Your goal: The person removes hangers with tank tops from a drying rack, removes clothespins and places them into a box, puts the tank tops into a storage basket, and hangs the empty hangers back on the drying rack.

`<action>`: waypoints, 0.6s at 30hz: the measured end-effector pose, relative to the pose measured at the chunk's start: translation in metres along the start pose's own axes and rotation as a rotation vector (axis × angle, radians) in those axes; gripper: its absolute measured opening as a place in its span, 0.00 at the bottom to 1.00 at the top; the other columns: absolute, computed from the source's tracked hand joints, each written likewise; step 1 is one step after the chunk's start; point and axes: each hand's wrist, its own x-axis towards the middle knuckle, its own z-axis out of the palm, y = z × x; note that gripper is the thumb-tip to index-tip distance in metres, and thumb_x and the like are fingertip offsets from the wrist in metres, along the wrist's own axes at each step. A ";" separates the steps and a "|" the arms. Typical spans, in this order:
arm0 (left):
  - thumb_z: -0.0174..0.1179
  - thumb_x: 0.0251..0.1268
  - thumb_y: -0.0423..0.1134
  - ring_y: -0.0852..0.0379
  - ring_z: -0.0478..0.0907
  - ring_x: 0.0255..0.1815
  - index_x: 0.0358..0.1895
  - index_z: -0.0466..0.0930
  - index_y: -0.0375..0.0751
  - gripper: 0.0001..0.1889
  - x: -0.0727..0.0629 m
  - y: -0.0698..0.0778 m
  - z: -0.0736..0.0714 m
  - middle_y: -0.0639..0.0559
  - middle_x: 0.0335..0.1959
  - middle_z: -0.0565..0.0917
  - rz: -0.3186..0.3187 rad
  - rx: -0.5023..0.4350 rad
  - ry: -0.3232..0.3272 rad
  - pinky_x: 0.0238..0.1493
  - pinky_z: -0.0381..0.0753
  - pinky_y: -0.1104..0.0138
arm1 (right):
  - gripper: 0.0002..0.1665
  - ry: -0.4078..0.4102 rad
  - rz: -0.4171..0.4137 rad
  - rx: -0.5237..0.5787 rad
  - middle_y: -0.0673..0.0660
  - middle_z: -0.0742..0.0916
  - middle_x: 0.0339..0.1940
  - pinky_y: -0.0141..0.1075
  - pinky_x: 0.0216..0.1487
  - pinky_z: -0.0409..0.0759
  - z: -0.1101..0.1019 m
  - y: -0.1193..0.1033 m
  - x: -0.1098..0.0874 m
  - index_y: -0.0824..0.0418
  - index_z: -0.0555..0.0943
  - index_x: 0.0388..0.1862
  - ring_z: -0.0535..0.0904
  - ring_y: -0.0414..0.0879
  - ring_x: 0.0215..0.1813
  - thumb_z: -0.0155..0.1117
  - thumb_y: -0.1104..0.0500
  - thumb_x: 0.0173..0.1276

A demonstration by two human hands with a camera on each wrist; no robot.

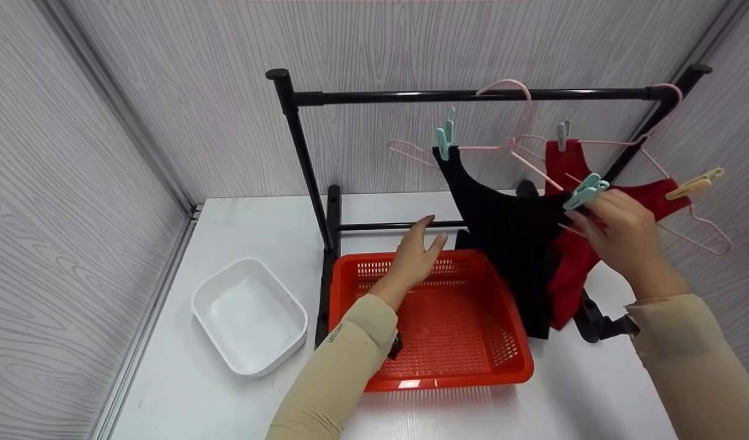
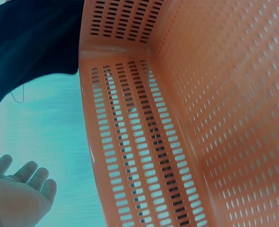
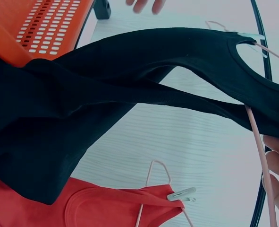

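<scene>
A black tank top (image 1: 515, 232) hangs on a pink hanger (image 1: 475, 148). Mint clothespins clip both of its straps, one at the left (image 1: 446, 137) and one at the right (image 1: 587, 190). Just under the right clothespin, my right hand (image 1: 625, 232) pinches the tank top's shoulder strap by the hanger. In the right wrist view its fingers (image 3: 278, 161) appear at the edge, partly cut off. My left hand (image 1: 414, 256) is held over the back of the red basket (image 1: 432, 384), fingers extended and holding nothing.
A black rack's top bar (image 1: 398, 96) carries the hangers. Behind the black top hangs a red garment (image 1: 570, 162) with a grey clothespin (image 1: 562, 134) and a yellow one (image 1: 695, 184). A white tray (image 1: 252, 318) lies left of the rack on the white table.
</scene>
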 end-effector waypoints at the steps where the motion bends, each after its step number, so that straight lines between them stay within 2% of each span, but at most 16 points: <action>1: 0.47 0.79 0.54 0.48 0.59 0.77 0.78 0.56 0.43 0.32 0.000 0.001 0.002 0.46 0.76 0.63 0.002 -0.008 -0.004 0.75 0.58 0.56 | 0.12 -0.001 0.000 -0.005 0.65 0.86 0.31 0.20 0.46 0.63 0.000 0.000 0.001 0.70 0.84 0.36 0.75 0.56 0.30 0.74 0.77 0.52; 11: 0.50 0.78 0.52 0.49 0.58 0.77 0.79 0.55 0.43 0.33 0.001 0.004 0.012 0.45 0.76 0.63 -0.003 -0.046 -0.018 0.75 0.58 0.58 | 0.11 0.023 0.037 0.020 0.66 0.85 0.28 0.16 0.51 0.63 -0.002 -0.013 0.011 0.72 0.83 0.33 0.74 0.57 0.31 0.73 0.80 0.51; 18: 0.53 0.77 0.52 0.46 0.60 0.76 0.80 0.51 0.44 0.36 0.005 0.003 0.025 0.43 0.77 0.62 -0.022 -0.188 -0.034 0.69 0.68 0.57 | 0.10 0.009 0.017 0.003 0.64 0.86 0.32 0.17 0.51 0.64 0.001 -0.009 0.009 0.70 0.84 0.36 0.76 0.56 0.33 0.74 0.75 0.55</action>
